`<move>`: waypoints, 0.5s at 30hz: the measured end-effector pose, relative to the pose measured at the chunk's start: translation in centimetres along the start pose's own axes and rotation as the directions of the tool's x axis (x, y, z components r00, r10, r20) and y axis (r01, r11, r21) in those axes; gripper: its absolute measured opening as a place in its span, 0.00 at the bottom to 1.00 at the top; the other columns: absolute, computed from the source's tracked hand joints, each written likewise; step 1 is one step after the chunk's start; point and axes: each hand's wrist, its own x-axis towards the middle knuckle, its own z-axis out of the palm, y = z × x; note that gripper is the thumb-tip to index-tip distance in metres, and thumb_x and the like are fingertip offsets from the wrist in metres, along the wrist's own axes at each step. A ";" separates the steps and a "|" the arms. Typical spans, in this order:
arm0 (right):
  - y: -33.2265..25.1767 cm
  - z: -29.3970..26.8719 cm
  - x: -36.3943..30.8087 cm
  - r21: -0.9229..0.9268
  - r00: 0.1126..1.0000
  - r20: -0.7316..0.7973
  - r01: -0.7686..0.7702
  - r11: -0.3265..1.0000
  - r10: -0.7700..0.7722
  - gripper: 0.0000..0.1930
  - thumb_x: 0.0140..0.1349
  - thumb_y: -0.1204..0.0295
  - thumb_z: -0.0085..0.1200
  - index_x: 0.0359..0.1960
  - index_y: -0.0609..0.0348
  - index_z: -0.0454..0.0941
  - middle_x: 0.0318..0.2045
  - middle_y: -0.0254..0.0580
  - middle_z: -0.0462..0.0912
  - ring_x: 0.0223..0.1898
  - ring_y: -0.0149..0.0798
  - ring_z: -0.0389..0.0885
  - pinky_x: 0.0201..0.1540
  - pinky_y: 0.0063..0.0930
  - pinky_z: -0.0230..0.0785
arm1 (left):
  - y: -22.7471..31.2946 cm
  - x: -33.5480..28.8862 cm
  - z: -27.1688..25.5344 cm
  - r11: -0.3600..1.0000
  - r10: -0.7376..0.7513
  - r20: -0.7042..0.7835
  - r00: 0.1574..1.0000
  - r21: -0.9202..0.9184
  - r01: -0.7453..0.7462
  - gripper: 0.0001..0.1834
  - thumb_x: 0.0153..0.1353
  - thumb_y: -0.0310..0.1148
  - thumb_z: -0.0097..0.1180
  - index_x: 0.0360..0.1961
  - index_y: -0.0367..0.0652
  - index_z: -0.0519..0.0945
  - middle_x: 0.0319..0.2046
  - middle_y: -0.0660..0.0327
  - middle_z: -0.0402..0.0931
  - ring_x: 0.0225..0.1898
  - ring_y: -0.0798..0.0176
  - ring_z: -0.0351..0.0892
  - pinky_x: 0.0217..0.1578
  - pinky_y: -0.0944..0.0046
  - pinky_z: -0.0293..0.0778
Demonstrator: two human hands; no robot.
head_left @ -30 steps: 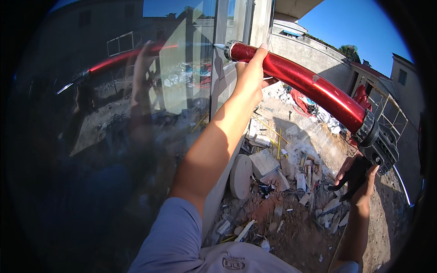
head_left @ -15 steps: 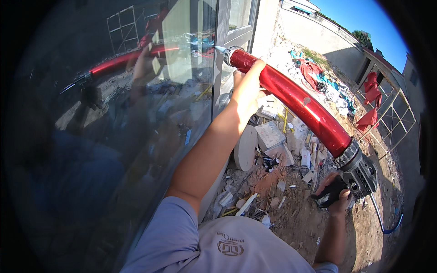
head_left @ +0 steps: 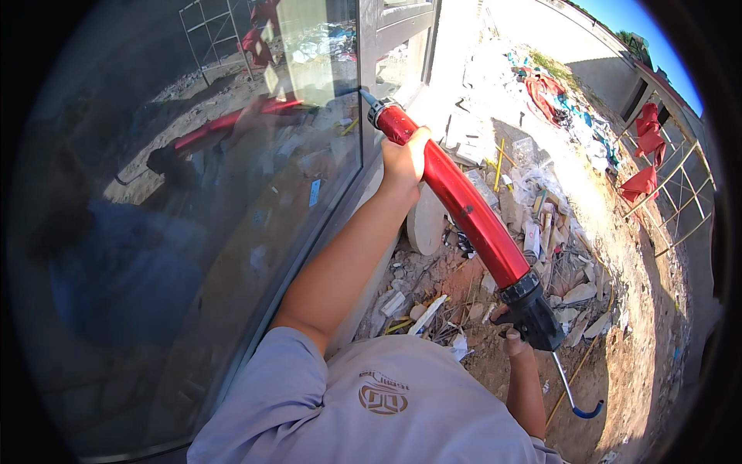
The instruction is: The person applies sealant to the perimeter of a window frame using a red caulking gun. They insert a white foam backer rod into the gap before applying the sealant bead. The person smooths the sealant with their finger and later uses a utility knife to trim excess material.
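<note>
A caulking gun (head_left: 481, 224) with a long red barrel slants from upper left down to lower right. My left hand (head_left: 405, 161) is wrapped round the barrel near its front end. At the rear, my right hand (head_left: 516, 342) grips the black handle (head_left: 539, 321), which partly hides the fingers. A bent rod (head_left: 570, 383) with a blue end sticks out behind the handle. The pale pointed nozzle (head_left: 369, 98) meets the dark window frame (head_left: 369, 62) at the edge of the large glass pane (head_left: 263, 209); whether it touches cannot be made out.
Rubble (head_left: 556, 240) with broken boards and plastic covers the ground below the gun. A round stone-like slab (head_left: 425, 223) leans by the wall. To the right stands a metal frame (head_left: 680, 185) with red cloth (head_left: 649, 143). Reflections fill the glass.
The nozzle has come lower along the window frame. The gun's rear end and my right hand have shifted left and slightly down, so the gun slants more steeply. Both hands keep their hold.
</note>
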 end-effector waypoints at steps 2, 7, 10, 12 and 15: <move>2.1 0.5 -1.2 -0.086 0.998 -0.010 -0.057 0.995 0.057 0.47 0.45 0.21 0.58 0.43 0.58 0.77 0.32 0.38 0.82 0.37 0.36 0.82 0.42 0.32 0.74 | -1.6 -0.2 -1.5 0.999 0.002 -0.008 1.000 0.048 -0.001 0.09 0.62 0.31 0.62 0.36 0.40 0.76 0.30 0.61 0.78 0.29 0.65 0.79 0.31 0.61 0.76; 5.6 1.4 -1.9 -0.054 0.997 0.037 -0.072 0.996 0.074 0.48 0.43 0.19 0.56 0.42 0.58 0.77 0.32 0.37 0.82 0.37 0.35 0.81 0.42 0.31 0.73 | -4.4 0.5 -3.5 0.975 -0.015 -0.111 0.994 0.220 0.039 0.11 0.62 0.36 0.62 0.38 0.42 0.75 0.28 0.62 0.78 0.25 0.65 0.80 0.24 0.63 0.77; 7.4 1.5 -2.4 0.104 0.998 0.059 0.002 0.995 -0.008 0.39 0.53 0.30 0.63 0.43 0.58 0.78 0.35 0.36 0.81 0.37 0.35 0.80 0.40 0.30 0.72 | -5.7 0.7 -4.3 0.959 -0.037 -0.181 0.983 0.271 0.085 0.13 0.61 0.38 0.62 0.38 0.41 0.75 0.29 0.62 0.78 0.26 0.65 0.80 0.26 0.62 0.77; 9.2 1.4 -3.3 0.143 0.997 0.064 -0.045 0.989 0.036 0.39 0.53 0.31 0.63 0.44 0.58 0.78 0.34 0.36 0.81 0.36 0.34 0.80 0.40 0.30 0.72 | -7.2 0.5 -5.1 0.955 -0.061 -0.217 0.974 0.272 0.120 0.13 0.60 0.37 0.62 0.39 0.41 0.75 0.30 0.61 0.78 0.27 0.64 0.81 0.27 0.61 0.77; 11.5 1.5 -4.3 0.123 0.996 0.080 -0.037 0.992 0.027 0.39 0.54 0.34 0.65 0.49 0.59 0.77 0.35 0.35 0.82 0.37 0.33 0.80 0.41 0.29 0.72 | -8.5 0.9 -6.0 0.949 -0.076 -0.257 0.964 0.277 0.149 0.13 0.60 0.36 0.63 0.39 0.40 0.75 0.31 0.60 0.78 0.28 0.63 0.81 0.28 0.58 0.78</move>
